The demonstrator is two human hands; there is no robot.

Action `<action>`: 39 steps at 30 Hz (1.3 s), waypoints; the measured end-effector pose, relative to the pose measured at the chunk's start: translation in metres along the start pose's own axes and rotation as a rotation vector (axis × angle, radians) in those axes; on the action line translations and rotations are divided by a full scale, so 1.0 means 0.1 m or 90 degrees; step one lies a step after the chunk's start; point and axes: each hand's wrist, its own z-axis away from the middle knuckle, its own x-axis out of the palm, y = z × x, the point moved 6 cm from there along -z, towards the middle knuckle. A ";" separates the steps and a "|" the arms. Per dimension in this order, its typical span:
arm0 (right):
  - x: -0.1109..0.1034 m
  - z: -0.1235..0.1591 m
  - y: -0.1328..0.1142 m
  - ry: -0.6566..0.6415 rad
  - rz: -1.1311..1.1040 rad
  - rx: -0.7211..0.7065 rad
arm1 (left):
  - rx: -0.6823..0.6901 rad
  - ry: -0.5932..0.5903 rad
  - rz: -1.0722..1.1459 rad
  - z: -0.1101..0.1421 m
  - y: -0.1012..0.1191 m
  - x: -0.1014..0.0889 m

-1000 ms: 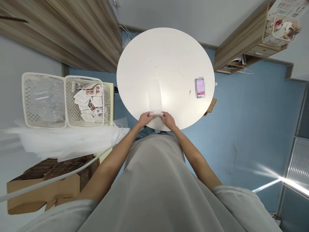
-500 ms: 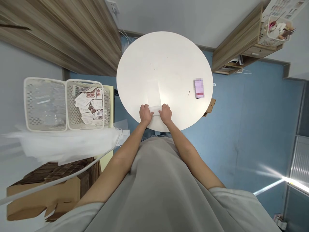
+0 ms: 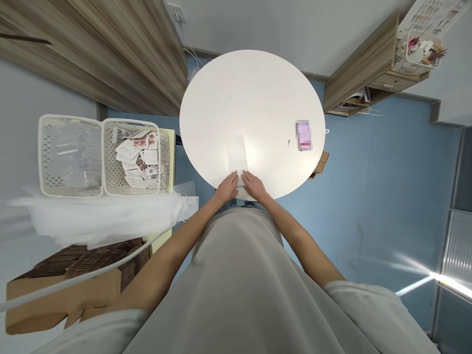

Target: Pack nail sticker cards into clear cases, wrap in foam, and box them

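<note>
A narrow strip of thin white wrapping sheet lies flat on the round white table, pointing away from me. Its near end is folded into a flat white bundle close to the front edge. My left hand is on the bundle's left end, fingers stretched over the top and thumb at the near side. On the other end rests my right hand, holding it the same way, fingertips angled inward. Whatever may be wrapped inside the bundle is hidden.
A blurred pink and purple object lies at the table's right. To the left stand white baskets, one with clear plastic bags, one with printed cards. White sheets and flattened cardboard lie nearer me.
The sheet's near end was a thin roll pinched in my fingers, then lay under my spread hands. Now my hands are closer together on the flat bundle, nearer the table's front edge.
</note>
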 end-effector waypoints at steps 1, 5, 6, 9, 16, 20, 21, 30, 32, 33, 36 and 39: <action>0.02 0.06 0.00 -0.006 -0.007 -0.010 | 0.001 -0.009 0.000 0.06 0.00 0.04; 0.04 0.17 0.02 -0.023 -0.045 -0.024 | -0.027 -0.009 0.045 0.15 -0.05 0.05; 0.02 0.16 0.03 -0.023 -0.060 -0.017 | -0.042 -0.005 0.061 0.14 -0.06 0.03; -0.05 0.13 0.08 -0.012 -0.111 0.028 | -0.089 0.010 0.103 0.06 -0.12 -0.09; -0.32 -0.05 0.17 0.031 -0.252 0.187 | -0.198 0.040 0.152 -0.26 -0.27 -0.40; -0.46 -0.30 0.22 0.054 -0.219 0.270 | -0.314 0.071 0.132 -0.39 -0.36 -0.45; -0.48 -0.36 0.22 0.052 -0.207 0.291 | -0.346 0.089 0.134 -0.40 -0.37 -0.45; -0.56 -0.68 0.07 0.085 -0.001 0.305 | -0.289 0.224 0.062 -0.58 -0.15 -0.46; -0.51 -0.72 0.02 0.083 0.026 0.229 | -0.173 0.186 0.043 -0.65 -0.07 -0.44; -0.47 -0.72 0.01 0.078 0.031 0.194 | -0.134 0.162 0.038 -0.67 -0.05 -0.42; -0.30 -0.58 0.02 0.076 0.029 0.103 | -0.089 0.117 0.020 -0.60 -0.06 -0.32; -0.08 -0.31 0.05 0.058 0.019 0.019 | -0.027 0.101 -0.003 -0.38 -0.04 -0.21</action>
